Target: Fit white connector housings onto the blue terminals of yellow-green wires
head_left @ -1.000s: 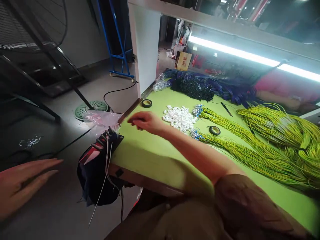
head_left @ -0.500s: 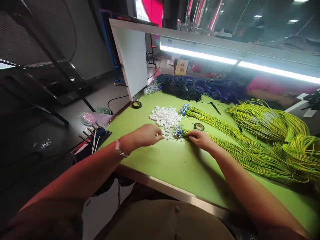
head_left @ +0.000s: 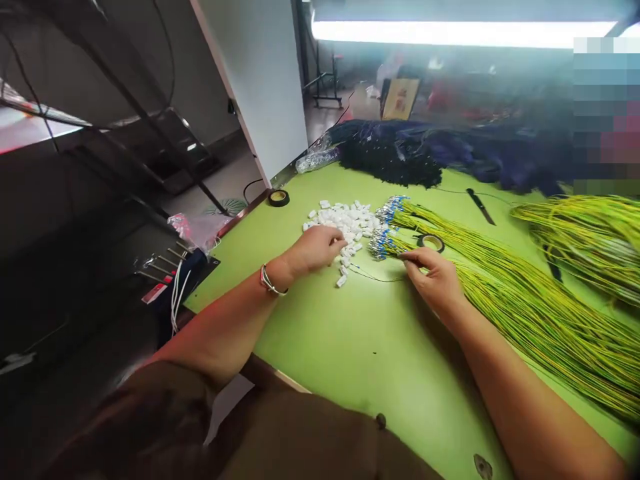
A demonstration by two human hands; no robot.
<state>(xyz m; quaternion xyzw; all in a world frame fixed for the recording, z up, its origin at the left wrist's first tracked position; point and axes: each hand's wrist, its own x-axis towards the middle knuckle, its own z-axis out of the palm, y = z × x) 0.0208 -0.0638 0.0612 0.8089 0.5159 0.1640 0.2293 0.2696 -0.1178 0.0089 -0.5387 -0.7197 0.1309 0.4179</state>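
A loose pile of small white plastic connector housings (head_left: 350, 217) lies on the green tabletop. My left hand (head_left: 313, 253) is over the pile's front edge, thumb and fingers pinched together; whether a housing is between them is hidden. To the right are two bundles of yellow-green wires (head_left: 505, 300) with silver and blue terminal ends (head_left: 383, 243) facing the pile. My right hand (head_left: 433, 277) is closed at the near bundle just behind its terminals, fingertips pinching wire there. One thin dark wire (head_left: 377, 277) lies apart on the table between my hands.
Black tape rolls (head_left: 431, 243) (head_left: 279, 198) lie behind my right hand and at the table's left edge. A black-handled cutter (head_left: 480, 205) is farther back. Dark cables with black ends (head_left: 390, 160) are heaped at the rear, beside a white panel (head_left: 260, 87). Tools (head_left: 165, 263) hang at the left.
The view has tilted down and come closer. My left hand has moved from the near left of the housings onto the pile's front edge. My right hand stays at the near bundle's ends.
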